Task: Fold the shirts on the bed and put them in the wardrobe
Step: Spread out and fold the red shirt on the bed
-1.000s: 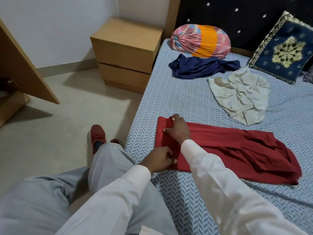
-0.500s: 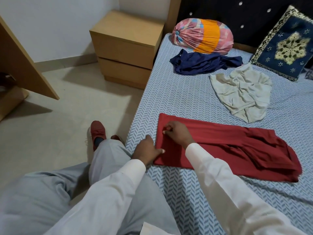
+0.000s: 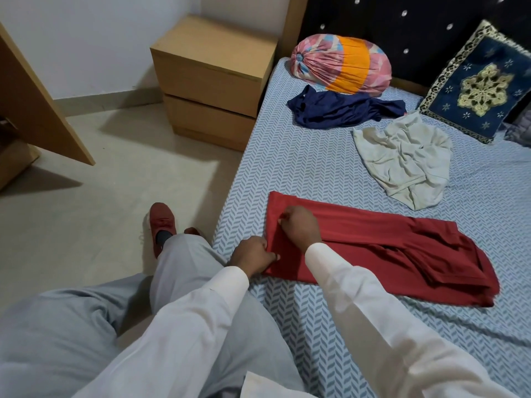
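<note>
So, where is the red shirt (image 3: 373,248)?

— Flat on the bed (image 3: 287,173), folded into a long strip. Its left end lies under both sets of fingers, and the rest runs off to their right, bunched at the far end.

And the left hand (image 3: 253,254)?

— Fingers curled, thumb and fingertips pinching the shirt's near corner at the bed's edge.

The right hand (image 3: 298,228)?

— Just beyond the left one, knuckles up, fingers curled in and pinching a small fold of the red cloth.

What lies past the fingers?

— A crumpled white shirt (image 3: 402,162) beyond and to the right, well apart from the red one. Farther still is a navy shirt (image 3: 339,110), right against a pink-and-orange bundle (image 3: 342,64). A blue cushion (image 3: 477,84) leans on the headboard (image 3: 402,24), and a wooden cabinet (image 3: 212,79) stands beside the bed, off to the left.
</note>
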